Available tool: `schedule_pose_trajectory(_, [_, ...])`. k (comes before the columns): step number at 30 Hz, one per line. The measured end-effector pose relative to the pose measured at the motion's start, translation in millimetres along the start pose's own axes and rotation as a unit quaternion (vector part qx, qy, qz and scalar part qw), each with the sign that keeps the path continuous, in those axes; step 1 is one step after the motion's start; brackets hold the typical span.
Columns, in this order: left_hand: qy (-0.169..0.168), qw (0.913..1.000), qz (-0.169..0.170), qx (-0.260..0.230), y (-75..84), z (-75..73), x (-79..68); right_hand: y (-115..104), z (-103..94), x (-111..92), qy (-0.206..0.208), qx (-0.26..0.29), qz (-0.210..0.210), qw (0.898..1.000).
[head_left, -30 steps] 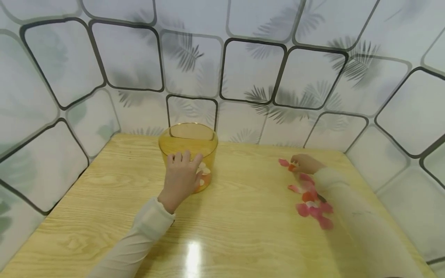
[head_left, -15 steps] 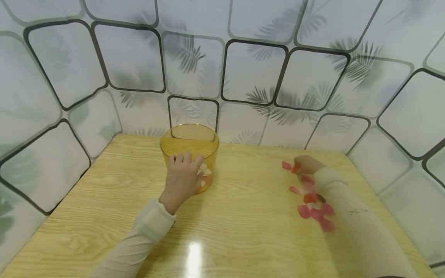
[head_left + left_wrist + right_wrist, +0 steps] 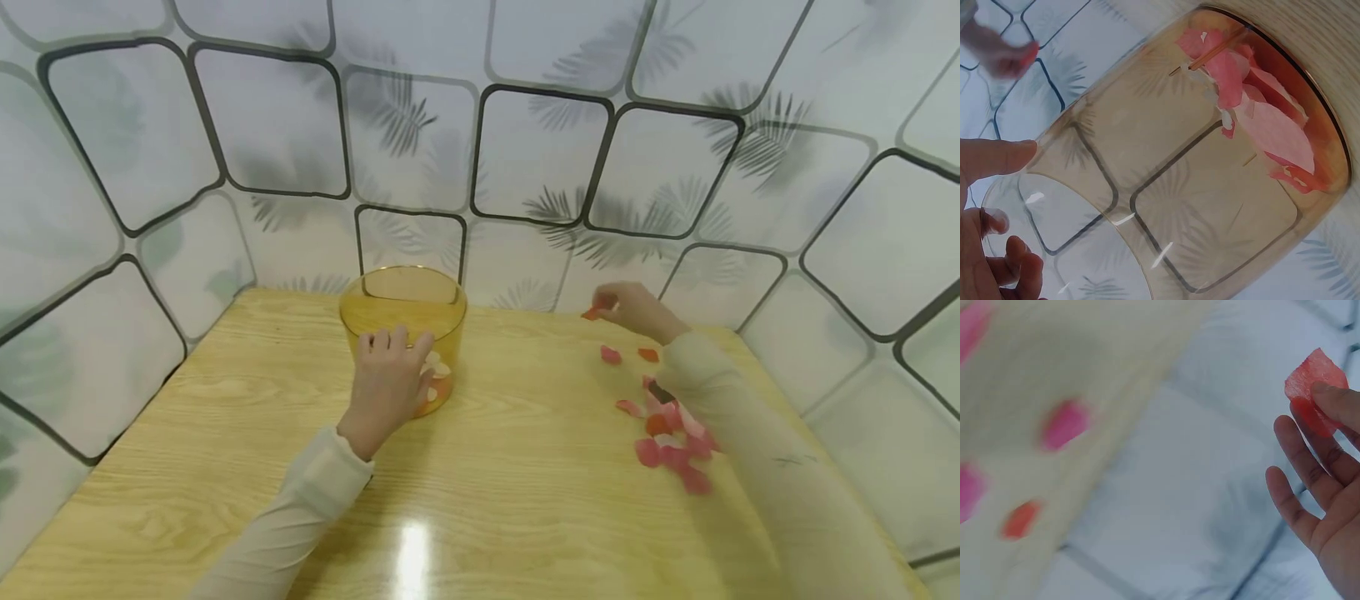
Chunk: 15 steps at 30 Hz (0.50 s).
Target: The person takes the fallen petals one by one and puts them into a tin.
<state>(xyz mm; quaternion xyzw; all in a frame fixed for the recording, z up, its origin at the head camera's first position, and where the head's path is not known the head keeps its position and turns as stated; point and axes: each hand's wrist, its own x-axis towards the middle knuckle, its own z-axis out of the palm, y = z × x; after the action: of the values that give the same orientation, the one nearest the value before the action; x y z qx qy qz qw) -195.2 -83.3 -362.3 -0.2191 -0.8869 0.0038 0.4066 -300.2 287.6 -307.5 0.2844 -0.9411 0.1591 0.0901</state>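
A see-through amber bucket (image 3: 447,333) stands upright near the back of the table. My left hand (image 3: 390,383) holds its near rim, fingers over the edge and thumb along the outer wall. Through that wall, pink and white petals (image 3: 1275,128) show at the bottom in the left wrist view. My right hand (image 3: 637,310) is raised over the table's back right, well apart from the bucket. Between thumb and forefinger it pinches a red petal (image 3: 1316,369), while the other fingers are spread. Below this hand lie a pink petal (image 3: 611,354) and an orange-red petal (image 3: 648,355).
A loose pile of pink and red petals (image 3: 674,456) lies at the right of the wooden table (image 3: 517,500), beside the right sleeve. One dark piece (image 3: 661,392) is at its far end. A patterned wall covering (image 3: 547,158) rises behind the table and at both sides.
My right hand has picked up the red petal from the table and risen with it, away from me and slightly left. The left hand keeps its place on the bucket.
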Motion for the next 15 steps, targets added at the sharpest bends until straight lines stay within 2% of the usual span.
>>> schedule_pose_trajectory(1, [-0.001, 1.0, -0.001, 0.0, -0.2, -0.5, -0.1, -8.0, -1.9, 4.2, 0.002, 0.003, -0.005, 1.0])
schedule_pose_trajectory(6, [-0.005, 1.0, -0.005, -0.003, -0.3, -0.7, -0.5, -83.5, -12.0, 45.8, 0.018, 0.031, -0.061, 0.998])
schedule_pose_trajectory(11, [-0.006, 0.9999, -0.009, -0.011, -0.1, -0.3, -0.2, -143.3, -1.1, 77.8, 0.012, 0.049, -0.114, 0.992])
schedule_pose_trajectory(15, [-0.011, 0.9998, -0.009, -0.012, -0.1, -0.9, 0.2, -174.8, 12.8, 94.4, -0.008, 0.044, -0.14, 0.989])
